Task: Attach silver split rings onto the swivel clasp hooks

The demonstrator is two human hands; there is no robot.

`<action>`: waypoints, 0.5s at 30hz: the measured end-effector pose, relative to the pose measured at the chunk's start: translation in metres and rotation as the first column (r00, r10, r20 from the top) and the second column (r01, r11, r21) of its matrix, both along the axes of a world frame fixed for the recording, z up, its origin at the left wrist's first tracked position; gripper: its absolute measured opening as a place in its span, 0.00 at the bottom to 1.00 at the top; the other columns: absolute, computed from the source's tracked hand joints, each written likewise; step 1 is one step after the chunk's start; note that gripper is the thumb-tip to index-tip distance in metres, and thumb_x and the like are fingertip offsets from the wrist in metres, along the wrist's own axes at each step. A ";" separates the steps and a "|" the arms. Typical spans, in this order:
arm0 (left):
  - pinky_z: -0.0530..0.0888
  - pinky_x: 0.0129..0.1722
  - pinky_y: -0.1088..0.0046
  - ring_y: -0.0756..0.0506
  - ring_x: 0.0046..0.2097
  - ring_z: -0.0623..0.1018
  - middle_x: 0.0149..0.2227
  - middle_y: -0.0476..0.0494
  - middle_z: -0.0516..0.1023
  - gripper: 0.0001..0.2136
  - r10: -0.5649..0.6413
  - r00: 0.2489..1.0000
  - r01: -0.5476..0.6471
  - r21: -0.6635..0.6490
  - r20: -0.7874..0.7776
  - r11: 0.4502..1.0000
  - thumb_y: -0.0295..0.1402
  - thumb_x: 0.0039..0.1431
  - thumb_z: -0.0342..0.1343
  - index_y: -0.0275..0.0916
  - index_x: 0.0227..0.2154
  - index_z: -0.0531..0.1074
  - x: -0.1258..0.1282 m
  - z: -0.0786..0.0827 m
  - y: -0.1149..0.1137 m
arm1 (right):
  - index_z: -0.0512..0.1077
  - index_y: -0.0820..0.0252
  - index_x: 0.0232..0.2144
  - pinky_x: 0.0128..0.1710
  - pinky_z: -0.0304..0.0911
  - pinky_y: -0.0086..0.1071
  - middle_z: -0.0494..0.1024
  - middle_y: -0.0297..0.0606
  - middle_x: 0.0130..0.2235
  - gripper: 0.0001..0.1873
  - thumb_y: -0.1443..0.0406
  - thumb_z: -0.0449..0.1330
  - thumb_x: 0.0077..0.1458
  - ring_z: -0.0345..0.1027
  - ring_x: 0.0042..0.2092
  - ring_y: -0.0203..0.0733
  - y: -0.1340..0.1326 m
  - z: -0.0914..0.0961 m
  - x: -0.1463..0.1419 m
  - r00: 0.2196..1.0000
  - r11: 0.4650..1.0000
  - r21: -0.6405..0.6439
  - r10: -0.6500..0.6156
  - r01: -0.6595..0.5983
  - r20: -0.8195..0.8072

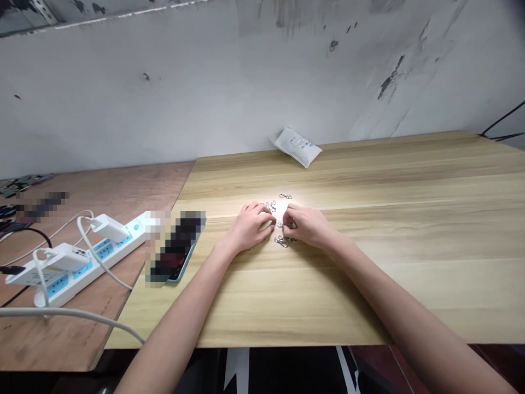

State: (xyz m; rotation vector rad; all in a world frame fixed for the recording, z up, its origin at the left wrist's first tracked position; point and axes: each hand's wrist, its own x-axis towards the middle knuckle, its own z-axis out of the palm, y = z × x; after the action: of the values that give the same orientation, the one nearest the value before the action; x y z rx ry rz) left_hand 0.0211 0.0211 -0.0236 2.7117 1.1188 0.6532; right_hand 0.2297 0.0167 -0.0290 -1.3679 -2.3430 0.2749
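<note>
Both my hands rest close together on the light wooden table (369,230), in a bright patch of light. My left hand (251,225) lies knuckles up with its fingers curled down onto the tabletop. My right hand (305,225) has its fingers pinched together on a small metal clasp (280,225) between the two hands. Another small metal clasp (281,241) lies just below the fingertips. A few more clasps (270,206) lie just beyond my left hand, and a single clasp (285,196) sits a little farther back.
A white plastic pouch (297,145) lies at the back against the wall. A phone (177,249) sits at the table's left edge. On the reddish board (82,328) to the left is a white power strip (74,257) with chargers and cables (69,313).
</note>
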 end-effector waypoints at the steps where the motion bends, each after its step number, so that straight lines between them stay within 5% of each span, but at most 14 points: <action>1: 0.65 0.49 0.60 0.40 0.49 0.71 0.43 0.42 0.76 0.08 -0.003 1.000 0.003 0.005 -0.009 1.000 0.32 0.62 0.52 0.42 0.39 0.77 0.002 -0.001 0.000 | 0.71 0.56 0.27 0.26 0.51 0.28 0.76 0.31 0.33 0.01 0.67 0.59 0.48 0.66 0.29 0.34 0.000 -0.001 -0.001 1.000 1.000 0.000 0.012 -0.012 -0.013; 9: 0.66 0.49 0.60 0.42 0.48 0.72 0.43 0.45 0.77 0.07 -0.021 0.999 0.021 -0.015 0.048 1.000 0.32 0.62 0.54 0.44 0.36 0.78 0.008 -0.006 0.001 | 0.72 0.57 0.27 0.26 0.53 0.27 0.75 0.30 0.25 0.01 0.66 0.61 0.48 0.64 0.26 0.34 0.001 -0.001 -0.003 0.965 0.996 -0.082 0.002 -0.024 -0.264; 15: 0.67 0.49 0.62 0.43 0.46 0.73 0.41 0.45 0.78 0.03 0.054 0.970 -0.037 -0.074 0.238 0.997 0.32 0.59 0.59 0.43 0.34 0.78 0.014 0.001 -0.005 | 0.72 0.61 0.29 0.22 0.57 0.27 0.76 0.35 0.27 0.10 0.59 0.62 0.50 0.65 0.25 0.33 0.004 0.004 -0.003 0.684 0.919 -0.322 -0.084 -0.229 -0.725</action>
State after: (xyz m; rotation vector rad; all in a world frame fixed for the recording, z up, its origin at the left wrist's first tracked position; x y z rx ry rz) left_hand 0.0349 0.0157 -0.0225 2.4747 1.1228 0.9036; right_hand 0.2268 0.0204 -0.0253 -1.0233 -1.6888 1.1469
